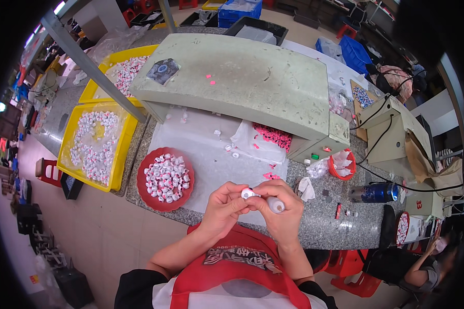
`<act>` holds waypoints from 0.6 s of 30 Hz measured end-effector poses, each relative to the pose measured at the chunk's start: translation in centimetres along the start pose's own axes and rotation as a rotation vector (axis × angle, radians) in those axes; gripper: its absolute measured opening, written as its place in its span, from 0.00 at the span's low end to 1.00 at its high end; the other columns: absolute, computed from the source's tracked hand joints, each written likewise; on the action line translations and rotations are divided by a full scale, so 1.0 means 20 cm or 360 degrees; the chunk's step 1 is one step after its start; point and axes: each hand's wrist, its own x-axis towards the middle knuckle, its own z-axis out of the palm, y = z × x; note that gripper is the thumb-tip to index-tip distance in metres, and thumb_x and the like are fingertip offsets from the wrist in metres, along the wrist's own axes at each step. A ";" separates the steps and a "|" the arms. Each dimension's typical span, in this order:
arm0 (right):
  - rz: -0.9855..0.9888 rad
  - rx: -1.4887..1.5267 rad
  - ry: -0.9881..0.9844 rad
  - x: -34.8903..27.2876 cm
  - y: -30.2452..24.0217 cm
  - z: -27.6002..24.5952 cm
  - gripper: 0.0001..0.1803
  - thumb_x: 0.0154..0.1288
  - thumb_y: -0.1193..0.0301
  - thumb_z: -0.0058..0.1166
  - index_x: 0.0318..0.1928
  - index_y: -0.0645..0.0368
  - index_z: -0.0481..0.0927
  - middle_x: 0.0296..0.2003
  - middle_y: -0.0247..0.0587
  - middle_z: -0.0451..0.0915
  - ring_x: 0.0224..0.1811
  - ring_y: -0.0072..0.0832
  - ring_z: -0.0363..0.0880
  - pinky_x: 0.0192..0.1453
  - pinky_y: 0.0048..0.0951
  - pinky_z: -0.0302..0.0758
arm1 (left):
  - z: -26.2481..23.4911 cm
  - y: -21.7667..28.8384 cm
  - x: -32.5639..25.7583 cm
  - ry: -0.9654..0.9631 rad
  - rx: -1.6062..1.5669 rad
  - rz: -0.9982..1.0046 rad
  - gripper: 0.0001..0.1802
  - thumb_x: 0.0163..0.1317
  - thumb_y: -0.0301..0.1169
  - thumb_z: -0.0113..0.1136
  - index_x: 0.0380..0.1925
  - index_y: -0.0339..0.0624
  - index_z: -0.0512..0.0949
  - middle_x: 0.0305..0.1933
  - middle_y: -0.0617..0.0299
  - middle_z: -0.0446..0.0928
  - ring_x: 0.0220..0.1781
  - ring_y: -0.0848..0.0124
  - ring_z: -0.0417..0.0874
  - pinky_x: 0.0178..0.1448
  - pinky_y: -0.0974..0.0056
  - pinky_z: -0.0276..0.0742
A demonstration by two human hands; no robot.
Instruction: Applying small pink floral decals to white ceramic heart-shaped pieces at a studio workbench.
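Close in front of my red apron, both hands meet over the near edge of the bench. My left hand (220, 211) is closed, pinching a small rounded white piece (247, 193) with pink on it. My right hand (287, 215) is curled round a small whitish squeeze bottle (276, 205), and its fingertips also reach the white piece. Whether a tiny part sits between those fingertips is hidden. Left of my hands stands a red scalloped plate (142, 193), heaped with similar white and pink pieces. Several small pink bits (271, 176) lie just beyond my right hand.
A long pale metal housing (237, 67) spans the bench, with many pink bits (270, 135) on white sheeting beneath it. Yellow trays (119, 170) of white pieces stand left. To the right are a red basket (351, 168), a blue can (375, 193) and hanging black cables.
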 end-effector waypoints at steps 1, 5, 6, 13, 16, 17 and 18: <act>0.0000 0.0001 0.0002 0.00 0.00 0.00 0.11 0.40 0.83 0.63 0.28 0.64 0.77 0.28 0.39 0.76 0.29 0.23 0.74 0.31 0.21 0.71 | 0.00 0.00 0.00 0.0006 0.0036 0.0001 0.13 0.56 0.20 0.52 0.43 0.39 0.71 0.38 0.56 0.76 0.37 0.74 0.79 0.37 0.75 0.75; 0.0073 0.0060 -0.0024 0.00 0.00 -0.01 0.10 0.40 0.83 0.63 0.28 0.65 0.78 0.28 0.40 0.76 0.29 0.24 0.75 0.31 0.22 0.71 | 0.01 -0.01 -0.01 0.0039 0.0084 0.0038 0.12 0.57 0.20 0.52 0.42 0.38 0.71 0.37 0.56 0.76 0.37 0.73 0.79 0.37 0.75 0.76; 0.0044 0.0056 -0.0029 0.00 0.00 -0.01 0.10 0.40 0.83 0.63 0.28 0.65 0.78 0.27 0.40 0.76 0.29 0.25 0.75 0.31 0.22 0.71 | 0.01 -0.01 -0.01 0.0039 0.0090 0.0041 0.12 0.57 0.20 0.52 0.42 0.38 0.71 0.37 0.56 0.76 0.37 0.73 0.79 0.37 0.75 0.76; 0.0038 0.0063 -0.0037 0.00 0.00 -0.01 0.10 0.40 0.83 0.63 0.27 0.64 0.78 0.27 0.40 0.76 0.29 0.25 0.75 0.31 0.21 0.71 | 0.01 -0.01 -0.01 0.0022 0.0076 0.0032 0.12 0.57 0.21 0.52 0.42 0.39 0.71 0.37 0.57 0.76 0.37 0.74 0.79 0.37 0.76 0.76; -0.0032 0.0008 -0.0016 -0.01 0.00 0.00 0.11 0.40 0.83 0.63 0.28 0.65 0.77 0.28 0.39 0.76 0.29 0.23 0.75 0.31 0.18 0.71 | 0.01 -0.01 -0.01 0.0043 -0.0034 -0.0011 0.12 0.58 0.21 0.51 0.43 0.39 0.71 0.37 0.58 0.76 0.36 0.75 0.79 0.38 0.76 0.76; 0.0075 0.0071 0.0010 -0.02 -0.01 0.01 0.13 0.41 0.83 0.63 0.30 0.65 0.75 0.28 0.39 0.76 0.29 0.21 0.74 0.32 0.18 0.71 | 0.01 -0.02 -0.01 0.0042 -0.0032 -0.0011 0.12 0.58 0.21 0.51 0.43 0.39 0.71 0.37 0.58 0.76 0.36 0.75 0.79 0.38 0.76 0.76; 0.0182 0.0134 0.0036 -0.03 -0.01 0.01 0.15 0.41 0.83 0.63 0.33 0.65 0.74 0.29 0.38 0.76 0.29 0.20 0.74 0.32 0.17 0.71 | 0.00 -0.02 0.00 0.0019 -0.0081 -0.0033 0.12 0.58 0.22 0.51 0.43 0.40 0.71 0.37 0.58 0.76 0.36 0.75 0.79 0.38 0.76 0.76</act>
